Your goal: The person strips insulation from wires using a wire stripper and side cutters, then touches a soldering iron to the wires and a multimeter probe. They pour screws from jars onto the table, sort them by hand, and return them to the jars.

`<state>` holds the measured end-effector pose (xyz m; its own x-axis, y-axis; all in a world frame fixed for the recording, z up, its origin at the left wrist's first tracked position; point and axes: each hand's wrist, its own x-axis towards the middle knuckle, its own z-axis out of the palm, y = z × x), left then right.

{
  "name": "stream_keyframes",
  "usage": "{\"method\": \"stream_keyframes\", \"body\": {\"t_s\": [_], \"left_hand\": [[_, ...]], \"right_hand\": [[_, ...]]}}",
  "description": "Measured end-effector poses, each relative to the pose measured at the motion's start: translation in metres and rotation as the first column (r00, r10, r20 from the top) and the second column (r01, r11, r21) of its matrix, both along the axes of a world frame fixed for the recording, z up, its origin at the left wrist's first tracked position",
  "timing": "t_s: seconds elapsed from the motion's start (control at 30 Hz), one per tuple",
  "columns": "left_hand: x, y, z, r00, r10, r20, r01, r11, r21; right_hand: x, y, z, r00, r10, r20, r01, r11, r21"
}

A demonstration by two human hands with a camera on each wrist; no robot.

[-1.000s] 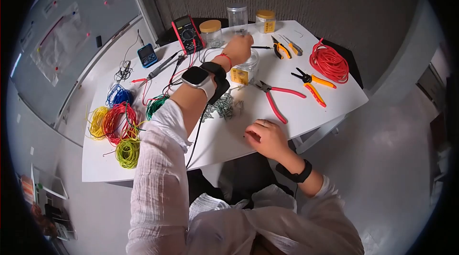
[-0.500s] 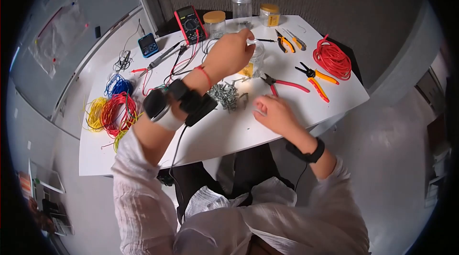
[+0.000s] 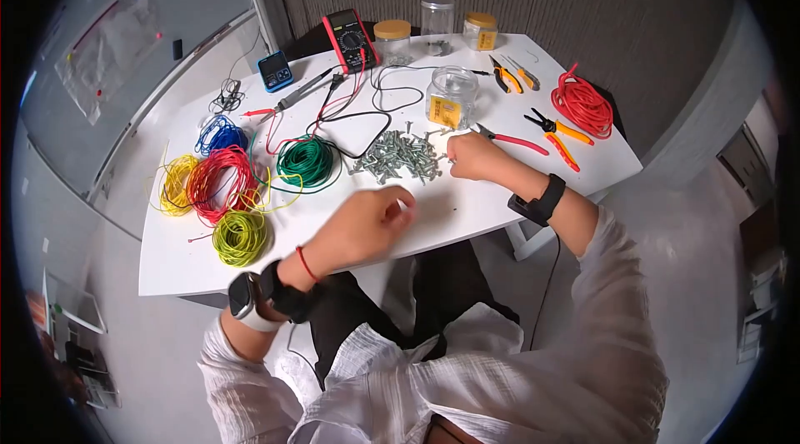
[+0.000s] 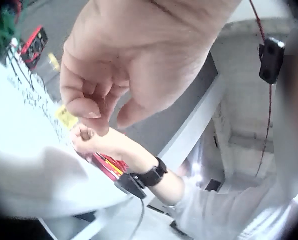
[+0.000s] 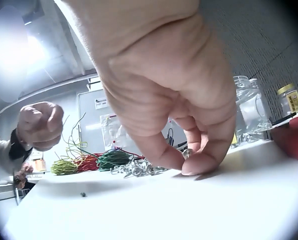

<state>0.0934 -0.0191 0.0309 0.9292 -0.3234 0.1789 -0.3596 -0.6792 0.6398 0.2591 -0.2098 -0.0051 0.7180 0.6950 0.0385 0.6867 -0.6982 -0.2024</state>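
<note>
A heap of silver screws (image 3: pixel 392 159) lies mid-table, in front of a lidless clear jar (image 3: pixel 454 82) with a yellow label. My right hand (image 3: pixel 477 157) is at the heap's right side, fingers down at the tabletop. Between its thumb and fingertips, the right wrist view shows the shiny head of a screw (image 5: pixel 188 153), pinched close to the table. My left hand (image 3: pixel 358 223) hovers by the near edge, left of the other hand. Its fingers curl loosely, with nothing visible between them in the left wrist view (image 4: pixel 106 100).
Wire coils, including a green one (image 3: pixel 305 162), lie left. Behind stand a multimeter (image 3: pixel 351 40) and lidded jars, one tall (image 3: pixel 437 23). Red-handled pliers (image 3: pixel 521 143) lie just beyond my right hand, with wire strippers (image 3: pixel 558 136) and a red cable coil (image 3: pixel 582 104) farther right.
My left hand has drawn back from over the jar to the near edge. My right hand has moved forward from the near edge to the screws and now pinches one.
</note>
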Motion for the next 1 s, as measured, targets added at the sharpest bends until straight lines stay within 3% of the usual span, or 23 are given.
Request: {"method": "stream_keyframes", "body": {"t_s": [0.03, 0.07, 0.13, 0.2, 0.27, 0.3, 0.37, 0.4, 0.47, 0.5, 0.6, 0.67, 0.73, 0.8, 0.93, 1.0], "left_hand": [[-0.006, -0.004, -0.005, 0.966, -0.048, -0.253, -0.022, 0.964, -0.264], [-0.013, -0.009, -0.010, 0.868, -0.160, -0.470, -0.109, 0.862, -0.495], [-0.025, -0.022, -0.014, 0.742, -0.316, -0.591, -0.244, 0.693, -0.678], [-0.027, -0.030, -0.031, 0.623, -0.528, -0.578, -0.382, 0.439, -0.813], [-0.017, -0.035, -0.049, 0.576, -0.603, -0.553, -0.542, 0.224, -0.810], [-0.013, -0.037, -0.052, 0.578, -0.607, -0.545, -0.541, 0.215, -0.813], [-0.004, -0.043, -0.056, 0.627, -0.602, -0.494, -0.658, -0.072, -0.749], [0.000, -0.045, -0.060, 0.625, -0.607, -0.491, -0.662, -0.078, -0.746], [0.007, -0.047, -0.064, 0.655, -0.683, -0.322, -0.605, -0.218, -0.766], [0.003, -0.054, -0.045, 0.707, -0.592, -0.387, -0.623, -0.263, -0.737], [0.010, -0.043, -0.067, 0.694, -0.607, -0.387, -0.658, -0.317, -0.683], [0.006, -0.036, -0.062, 0.690, -0.622, -0.371, -0.651, -0.310, -0.693], [0.004, -0.028, -0.063, 0.682, -0.639, -0.357, -0.648, -0.301, -0.700], [0.004, -0.023, -0.065, 0.704, -0.631, -0.324, -0.617, -0.319, -0.720], [0.004, -0.021, -0.072, 0.722, -0.654, -0.228, -0.580, -0.391, -0.715], [0.003, -0.023, -0.074, 0.737, -0.640, -0.218, -0.565, -0.406, -0.718]], "right_hand": [[0.001, -0.001, -0.001, 1.000, 0.008, -0.007, -0.008, 1.000, 0.013], [0.001, -0.002, -0.001, 1.000, 0.016, -0.017, -0.016, 1.000, 0.025], [0.001, -0.003, -0.002, 1.000, 0.012, -0.014, -0.012, 0.999, 0.046], [-0.004, -0.003, 0.004, 1.000, 0.008, -0.010, -0.008, 0.998, 0.067], [-0.019, -0.002, 0.028, 0.894, -0.126, -0.430, 0.231, 0.952, 0.201], [-0.028, -0.002, 0.038, 0.895, -0.129, -0.427, 0.229, 0.954, 0.192], [-0.052, -0.002, 0.052, 0.825, 0.148, -0.545, 0.103, 0.909, 0.403], [-0.062, -0.001, 0.055, 0.890, 0.275, -0.363, -0.105, 0.900, 0.424], [-0.083, 0.006, 0.065, 0.877, 0.346, -0.332, -0.225, 0.909, 0.352], [-0.084, 0.006, 0.066, 0.877, 0.346, -0.333, -0.226, 0.909, 0.349], [-0.077, 0.006, 0.066, 0.898, 0.392, -0.198, -0.272, 0.850, 0.451], [-0.051, 0.002, 0.059, 0.955, 0.155, -0.252, -0.011, 0.869, 0.494], [-0.036, 0.002, 0.046, 0.971, 0.112, -0.210, -0.008, 0.897, 0.442], [-0.030, 0.003, 0.038, 0.977, 0.209, -0.037, -0.199, 0.964, 0.177], [-0.032, 0.007, 0.017, 0.961, 0.267, 0.069, -0.274, 0.956, 0.109], [-0.029, 0.012, 0.009, 0.964, 0.256, 0.075, -0.255, 0.967, -0.022]]}}
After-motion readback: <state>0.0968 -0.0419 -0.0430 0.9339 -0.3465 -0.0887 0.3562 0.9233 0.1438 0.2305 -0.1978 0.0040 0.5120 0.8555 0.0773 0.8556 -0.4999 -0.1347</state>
